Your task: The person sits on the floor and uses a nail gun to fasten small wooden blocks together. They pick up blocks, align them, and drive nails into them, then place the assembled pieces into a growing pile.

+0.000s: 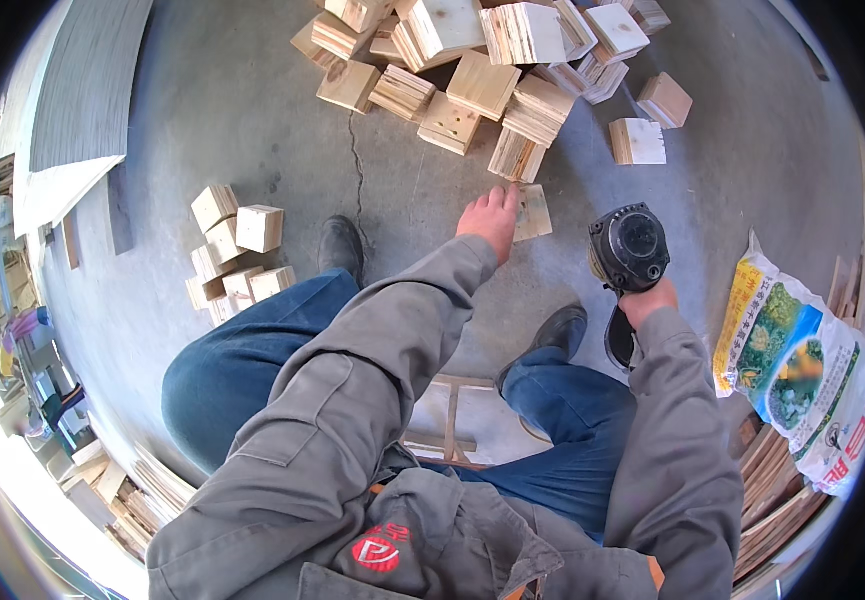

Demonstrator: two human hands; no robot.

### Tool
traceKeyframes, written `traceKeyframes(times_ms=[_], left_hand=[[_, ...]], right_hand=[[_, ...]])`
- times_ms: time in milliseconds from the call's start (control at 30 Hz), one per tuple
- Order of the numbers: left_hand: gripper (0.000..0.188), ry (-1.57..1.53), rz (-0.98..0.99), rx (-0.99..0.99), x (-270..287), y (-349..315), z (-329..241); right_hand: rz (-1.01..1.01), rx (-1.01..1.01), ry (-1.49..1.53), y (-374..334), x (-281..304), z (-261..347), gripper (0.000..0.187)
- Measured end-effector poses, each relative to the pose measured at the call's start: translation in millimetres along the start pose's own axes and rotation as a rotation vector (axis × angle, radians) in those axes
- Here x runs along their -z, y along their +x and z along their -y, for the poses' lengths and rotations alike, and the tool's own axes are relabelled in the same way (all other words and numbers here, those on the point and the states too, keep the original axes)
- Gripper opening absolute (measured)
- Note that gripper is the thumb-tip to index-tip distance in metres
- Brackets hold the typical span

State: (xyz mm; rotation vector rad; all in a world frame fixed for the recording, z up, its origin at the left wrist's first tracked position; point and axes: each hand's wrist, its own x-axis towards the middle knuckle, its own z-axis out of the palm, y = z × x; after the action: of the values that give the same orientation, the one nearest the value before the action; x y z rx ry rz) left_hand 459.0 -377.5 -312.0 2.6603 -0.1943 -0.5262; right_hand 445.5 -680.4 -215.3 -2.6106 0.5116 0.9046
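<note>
My left hand (491, 222) reaches forward over the floor, its fingers curled at the left edge of a small square wooden piece (533, 213), which the hand partly hides. In my right hand (650, 299) is a black nail gun (629, 245), gripped by its handle, with its rounded head up. Just beyond my left hand begins a loose heap of square wooden blocks (484, 84), made of layered boards. A smaller group of blocks (223, 240) lies on the left, beside my boot.
Two blocks (639, 141) sit apart at the far right of the heap. Large boards (88, 80) stand at the far left. A printed white sack (798, 365) lies on the right over wooden strips (778, 490). Under me is a low wooden seat frame (451, 420). The concrete floor (283, 110) has a crack.
</note>
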Motion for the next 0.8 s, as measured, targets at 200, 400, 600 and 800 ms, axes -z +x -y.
traceKeyframes(times_ms=[200, 400, 600, 800], left_hand=[[0.084, -0.113, 0.082, -0.002, 28.0, -18.1, 16.2], [0.087, 0.012, 0.184, 0.087, 75.3, -44.0, 75.0], [0.087, 0.219, 0.251, 0.329, 172.2, -53.8, 162.5], [0.088, 0.426, 0.058, 0.426, 303.1, -89.9, 240.1]], right_hand=[[-0.015, -0.046, -0.023, -9.8, 8.8, 11.5, 0.031], [-0.008, -0.016, 0.045, -4.0, 3.2, -8.6, 0.031], [-0.028, -0.061, -0.135, -8.9, 0.5, 6.3, 0.026], [0.017, -0.021, -0.102, -14.0, 2.9, 19.4, 0.025]])
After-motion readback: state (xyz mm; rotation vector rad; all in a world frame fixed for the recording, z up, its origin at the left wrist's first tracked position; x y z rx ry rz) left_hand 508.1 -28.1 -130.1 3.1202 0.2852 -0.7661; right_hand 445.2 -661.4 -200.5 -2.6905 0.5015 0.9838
